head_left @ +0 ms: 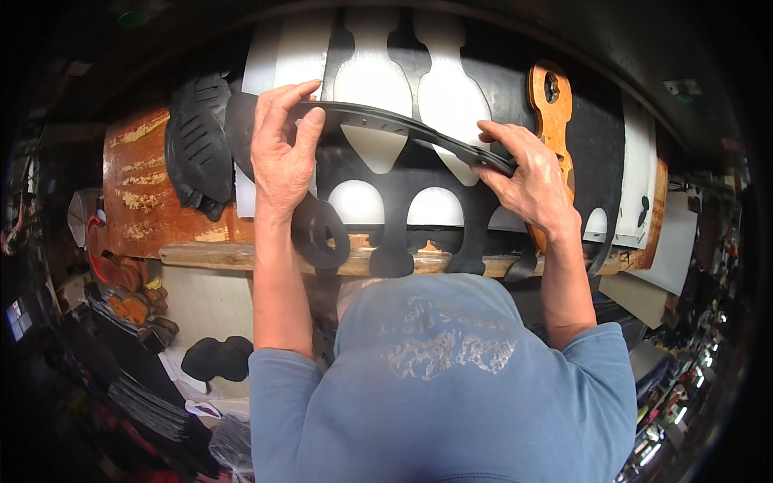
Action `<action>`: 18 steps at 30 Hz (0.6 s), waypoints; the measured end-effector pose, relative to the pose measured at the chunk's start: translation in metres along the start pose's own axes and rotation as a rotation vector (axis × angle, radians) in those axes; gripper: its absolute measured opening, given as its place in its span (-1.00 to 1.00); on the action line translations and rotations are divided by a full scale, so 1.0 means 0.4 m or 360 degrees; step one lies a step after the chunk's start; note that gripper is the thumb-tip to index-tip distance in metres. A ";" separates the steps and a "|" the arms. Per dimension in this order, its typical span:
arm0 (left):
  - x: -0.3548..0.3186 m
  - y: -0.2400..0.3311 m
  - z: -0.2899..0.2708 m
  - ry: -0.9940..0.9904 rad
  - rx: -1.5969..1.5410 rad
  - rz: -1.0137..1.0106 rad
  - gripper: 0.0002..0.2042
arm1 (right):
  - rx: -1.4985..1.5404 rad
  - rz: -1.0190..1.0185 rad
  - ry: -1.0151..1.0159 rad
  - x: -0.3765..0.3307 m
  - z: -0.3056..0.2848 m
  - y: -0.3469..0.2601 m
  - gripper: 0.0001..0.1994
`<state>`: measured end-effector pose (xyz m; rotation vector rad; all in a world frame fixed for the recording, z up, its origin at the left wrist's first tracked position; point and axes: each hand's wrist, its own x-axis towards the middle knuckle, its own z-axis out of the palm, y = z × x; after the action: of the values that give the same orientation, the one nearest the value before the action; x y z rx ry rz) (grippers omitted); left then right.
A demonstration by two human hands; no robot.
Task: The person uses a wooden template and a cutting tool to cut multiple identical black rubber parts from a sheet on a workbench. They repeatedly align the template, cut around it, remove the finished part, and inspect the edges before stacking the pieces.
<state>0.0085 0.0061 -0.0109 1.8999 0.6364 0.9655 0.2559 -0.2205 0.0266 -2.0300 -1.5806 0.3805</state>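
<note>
A bowed stack of thin black cut-out pieces spans between my two hands above the worktable, seen nearly edge-on. My left hand curls around its left end, thumb and fingers on either side. At the lower right end, my right hand pinches it between thumb and fingers. Beneath lies a black sheet with shaped openings, through which a white surface shows. An orange-brown cutting die with rounded ends rests on the sheet, just beyond my right hand.
A pile of black slotted pieces lies left of my left hand on the worn wooden board. Black strips hang over the wooden front edge. More orange-brown dies and a black cut piece sit at the lower left.
</note>
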 end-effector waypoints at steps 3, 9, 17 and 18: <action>-0.004 0.003 0.009 0.0004 -0.0007 0.0031 -0.69 | 0.0171 0.0065 0.0204 -0.020 0.028 0.012 -0.58; 0.010 -0.003 -0.030 -0.0101 0.0070 0.0001 -0.82 | 0.0068 -0.0322 0.0083 -0.033 0.018 0.051 -0.70; 0.017 -0.041 -0.048 0.0008 -0.0253 -0.0288 -0.87 | 0.0125 -0.0356 0.0156 -0.058 0.022 0.094 -0.58; 0.022 -0.043 -0.052 0.0027 -0.0282 -0.0309 -0.87 | 0.0229 -0.0315 0.0183 -0.066 0.011 0.097 -0.57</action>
<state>-0.0047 0.0307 -0.0164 1.6434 0.7073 0.8842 0.2775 -0.2515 -0.0015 -1.7388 -1.6169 0.2882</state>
